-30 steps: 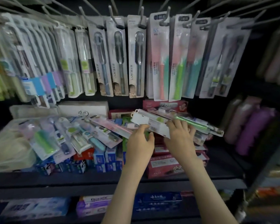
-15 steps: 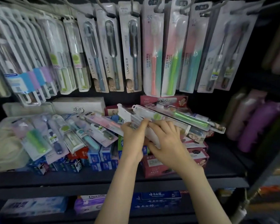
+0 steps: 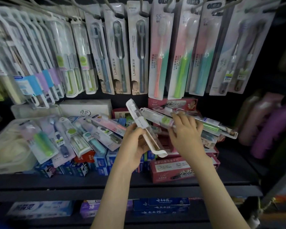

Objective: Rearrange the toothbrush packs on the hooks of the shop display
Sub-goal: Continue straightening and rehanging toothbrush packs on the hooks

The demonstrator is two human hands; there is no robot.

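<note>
Clear-plastic blister pack (image 3: 139, 116), probably light, stiff, slick, is gripped mid-length by left hand (image 3: 134, 150); right hand (image 3: 186, 138) pinches green-label pack (image 3: 165, 120); hold edges, keep hang-hole free.

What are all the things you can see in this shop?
Hanging toothbrush packs: many, mixed colours, hooks along top.
LMK packs: three, grey-blue, centre hooks.
Loose packs: several, pastel, lying on boxes, left.
Toothpaste boxes: many, red and blue, shelf.
White box: one, behind the loose packs.
Bottles: several, pink-purple, blurred, right.
White pack: one, centre.
Green-label pack: one, clear, centre.
Left hand: grips the white pack.
Right hand: grips the green-label pack.
</note>
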